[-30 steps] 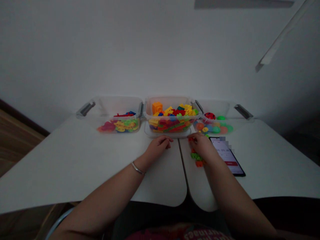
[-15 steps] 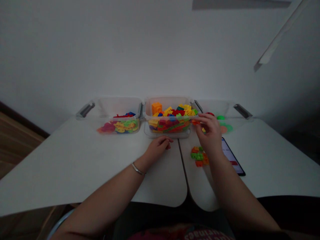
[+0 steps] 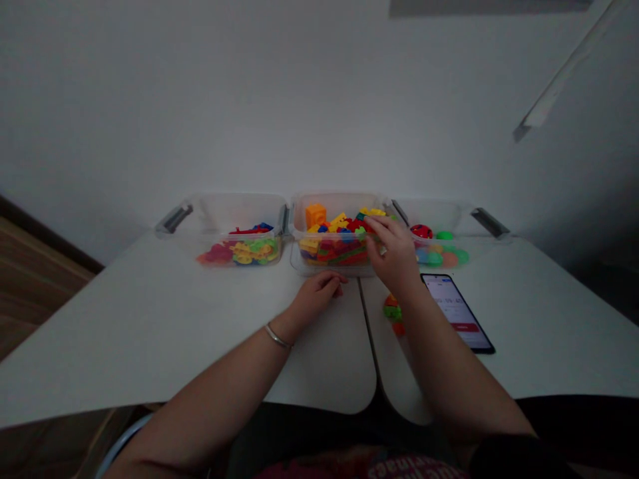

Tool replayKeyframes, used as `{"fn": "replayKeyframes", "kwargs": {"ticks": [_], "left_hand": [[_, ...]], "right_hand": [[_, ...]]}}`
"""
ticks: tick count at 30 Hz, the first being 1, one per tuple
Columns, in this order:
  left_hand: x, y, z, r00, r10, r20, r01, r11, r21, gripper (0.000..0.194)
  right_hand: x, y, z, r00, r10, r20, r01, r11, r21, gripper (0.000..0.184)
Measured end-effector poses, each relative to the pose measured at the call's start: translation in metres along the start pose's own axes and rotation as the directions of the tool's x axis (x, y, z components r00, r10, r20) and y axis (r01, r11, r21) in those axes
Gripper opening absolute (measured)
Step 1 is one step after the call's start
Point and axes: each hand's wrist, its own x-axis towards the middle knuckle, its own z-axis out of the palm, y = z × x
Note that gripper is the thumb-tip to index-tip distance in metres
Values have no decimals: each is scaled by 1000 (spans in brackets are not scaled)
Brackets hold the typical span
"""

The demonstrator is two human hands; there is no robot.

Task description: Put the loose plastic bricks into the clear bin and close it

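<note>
My right hand (image 3: 394, 253) reaches over the front right rim of the middle clear bin (image 3: 299, 216), its fingers curled down among the mixed coloured bricks (image 3: 339, 239); what they hold, if anything, is hidden. A small cluster of green and orange bricks (image 3: 392, 313) lies on the table beside my right wrist. My left hand (image 3: 319, 293) rests on the white table (image 3: 150, 319) in front of the middle bin, fingers curled in loosely, with a thin bracelet at the wrist.
A left clear bin (image 3: 210, 213) holds flat coloured pieces. A right clear bin (image 3: 449, 216) holds round red, green and orange pieces. A lit phone (image 3: 456, 311) lies flat right of my right arm. A seam (image 3: 368, 346) splits the table in two.
My right hand rose from the small brick cluster on the table, swung past the right bin and now sits over the middle bin. My left hand has stayed put.
</note>
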Motion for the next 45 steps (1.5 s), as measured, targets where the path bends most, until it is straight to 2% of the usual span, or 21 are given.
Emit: {"fn": "replayKeyframes", "kwargs": {"ticks": [4,11,22,26,29,33,35,37,40,42,45], "left_hand": [[1,-2,0,1000,3,7,-3,1000,5,27],[0,1,2,1000,-1,10,1,1000,8,29],[0,4,1,1000,0,12,0,1000,18,26],[-1,4,2,1000,-3,20,3,1000,-1,27],[-1,4,2,1000,-12,16,12,1000,5,28],[-2,5,2,1000,-16,9,16,1000,22,28],[-2,4,2,1000,-20,5,19,999,28,29],[-3,5,2,1000,-25,1,25,999,37,29],[-3,6,2,1000,-22,-11,22,999,49,30],[-4,7,2,1000,-23,-10,23,998,50,30],[-3,8,2,1000,-21,-5,21,999,47,29]], "right_hand": [[-6,-3,1,993,-11,117,26,992,-127,41],[-10,-4,3,988,-35,150,64,979,-195,47],[-13,-8,-4,979,22,204,18,981,-192,58],[-19,-6,-8,984,23,177,-1,992,-127,59],[-26,-2,-16,995,9,100,-4,999,-50,57],[-38,7,-29,997,64,-43,-65,998,-23,38],[-45,13,-34,991,119,-64,-123,991,-56,25],[-51,20,-36,985,170,-17,-171,978,-122,17],[-61,29,-38,957,259,129,-218,938,-270,13],[-67,33,-39,915,330,234,-243,911,-333,13],[-74,37,-40,812,379,444,-288,922,-260,17]]}}
